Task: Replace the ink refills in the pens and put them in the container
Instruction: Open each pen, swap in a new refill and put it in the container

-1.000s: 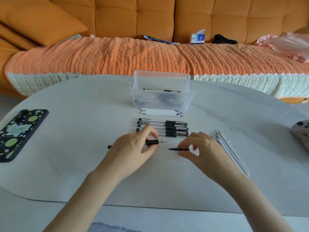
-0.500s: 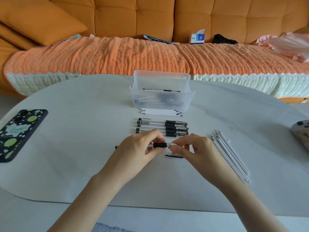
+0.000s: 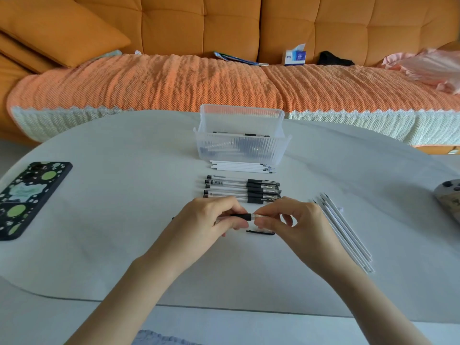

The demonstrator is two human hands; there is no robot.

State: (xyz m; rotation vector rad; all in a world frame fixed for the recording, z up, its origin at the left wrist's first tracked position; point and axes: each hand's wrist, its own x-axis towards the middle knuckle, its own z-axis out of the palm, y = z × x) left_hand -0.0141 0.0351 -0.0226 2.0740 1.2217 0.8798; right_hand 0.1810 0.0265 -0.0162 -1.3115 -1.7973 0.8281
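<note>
My left hand (image 3: pixel 210 224) grips a clear pen with a black grip (image 3: pixel 242 216) at the table's middle. My right hand (image 3: pixel 296 224) pinches the pen's tip end. The pen's black cap (image 3: pixel 260 232) lies on the table just below my fingers. A row of several capped pens (image 3: pixel 242 189) lies behind my hands. Behind them lies a row of white refills (image 3: pixel 240 166). The clear ribbed container (image 3: pixel 241 143) stands at the back with pens inside. A second bunch of white refills (image 3: pixel 344 230) lies to the right of my right hand.
A phone in a black case with green spots (image 3: pixel 27 197) lies at the table's left edge. A grey device (image 3: pixel 450 197) sits at the right edge. An orange sofa (image 3: pixel 224 26) with a knitted throw stands behind the white oval table (image 3: pixel 124 245).
My right hand put the black cap down on the table and came up to pinch the pen's tip. My left hand moved the pen slightly right.
</note>
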